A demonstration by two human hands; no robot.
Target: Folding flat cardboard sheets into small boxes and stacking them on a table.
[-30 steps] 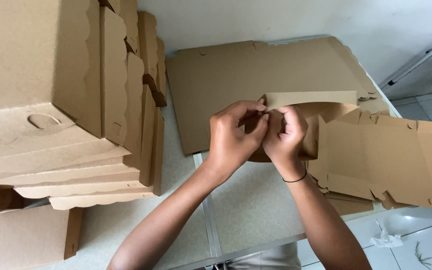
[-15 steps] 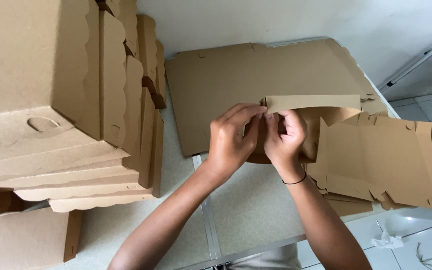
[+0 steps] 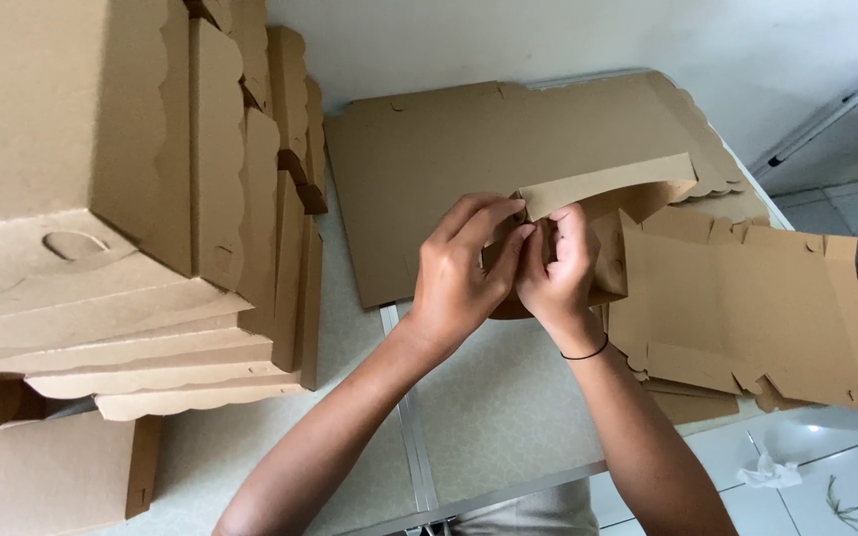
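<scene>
Little has shifted: both hands, left (image 3: 464,273) and right (image 3: 558,268), still pinch the brown cardboard box blank (image 3: 608,213) above the speckled counter (image 3: 508,407), beside stacked folded boxes (image 3: 101,199).

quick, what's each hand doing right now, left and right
Left hand: closed, pinching the half-folded cardboard box.
Right hand: closed, gripping the same box from the other side.
</scene>
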